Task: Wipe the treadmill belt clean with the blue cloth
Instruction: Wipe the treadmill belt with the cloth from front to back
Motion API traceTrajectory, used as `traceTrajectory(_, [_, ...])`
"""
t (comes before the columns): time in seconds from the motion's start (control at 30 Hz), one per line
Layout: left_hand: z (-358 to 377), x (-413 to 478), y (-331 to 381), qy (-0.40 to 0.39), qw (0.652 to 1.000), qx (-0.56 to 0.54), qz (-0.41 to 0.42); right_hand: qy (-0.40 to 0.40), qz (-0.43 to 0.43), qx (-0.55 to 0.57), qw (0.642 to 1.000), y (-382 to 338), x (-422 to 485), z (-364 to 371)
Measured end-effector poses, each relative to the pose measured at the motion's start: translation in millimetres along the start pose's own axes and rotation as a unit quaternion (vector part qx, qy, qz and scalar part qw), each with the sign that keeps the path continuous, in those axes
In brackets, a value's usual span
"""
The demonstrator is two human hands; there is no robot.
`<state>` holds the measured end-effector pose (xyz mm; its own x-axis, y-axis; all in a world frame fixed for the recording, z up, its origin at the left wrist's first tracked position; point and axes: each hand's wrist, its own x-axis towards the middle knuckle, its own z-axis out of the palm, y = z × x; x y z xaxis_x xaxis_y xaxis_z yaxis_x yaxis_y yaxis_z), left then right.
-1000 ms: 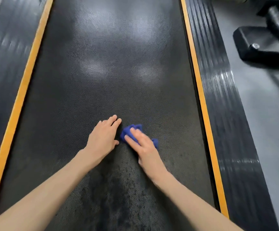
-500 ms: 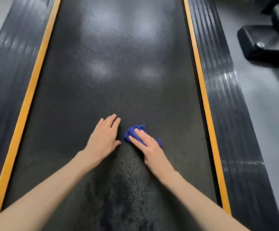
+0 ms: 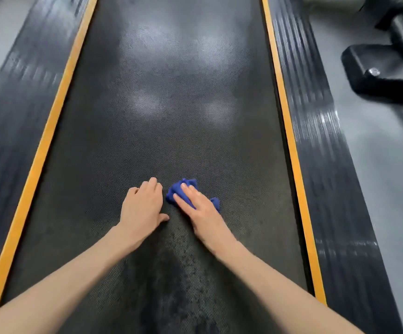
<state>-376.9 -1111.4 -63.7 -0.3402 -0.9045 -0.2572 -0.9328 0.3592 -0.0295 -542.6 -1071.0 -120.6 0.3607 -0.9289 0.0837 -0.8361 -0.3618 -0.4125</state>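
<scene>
Forearms: both bare, reaching in from the near edge.
Dark patch (image 3: 171, 273): speckled marks on the belt (image 3: 171, 121) between the forearms, near side.
Left hand (image 3: 142, 208): palm down on the belt, fingers close together and slightly bent, holding nothing, just left of the cloth.
Right hand (image 3: 201, 214): fingers straight and laid together, pressing flat on the cloth, not curled round it.
Cloth (image 3: 174, 192): blue, bunched, on the belt's middle under the right fingers; bits show at both sides.
Stripes: yellow, left (image 3: 39, 160) and right (image 3: 292, 150) of the belt.
Rails: black, ribbed, left (image 3: 7, 131) and right (image 3: 328, 153).
Floor (image 3: 376, 169): grey, far right.
Machine foot (image 3: 383, 78): black, on the floor, far right.
</scene>
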Motion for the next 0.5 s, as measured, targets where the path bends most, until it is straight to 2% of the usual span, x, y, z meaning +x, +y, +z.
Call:
traceTrajectory(0.03, [1,-1,1,0.002,1.0,-0.002,-0.002,-0.019,-0.032,-0.023,0.999,14,-7,-8])
traceTrajectory(0.1, [2,-2,0,0.004,1.0,-0.01,0.001,-0.002,0.002,-0.028,1.0,47,-21,-29])
traceTrajectory(0.17, [3,-2,0,0.013,1.0,-0.018,0.004,0.052,0.123,-0.002,0.991,84,-40,-51])
traceTrajectory(0.27, [4,-4,0,0.004,1.0,-0.02,-0.005,0.14,0.315,-0.006,0.939,91,-39,-58])
traceTrajectory(0.33, [5,-3,3,-0.004,1.0,-0.003,-0.015,0.181,0.361,-0.013,0.915,59,-22,-42])
traceTrajectory(0.37, [4,-3,4,-0.009,1.0,0.005,-0.02,0.171,0.327,-0.02,0.929,39,-15,-30])
traceTrajectory(0.43, [3,-3,4,-0.016,0.999,0.016,-0.024,0.083,0.182,0.038,0.979,-2,-22,-10])
traceTrajectory(0.5, [1,-2,4,-0.018,0.999,0.019,-0.021,-0.002,0.044,0.0,0.999,-13,-42,-13])
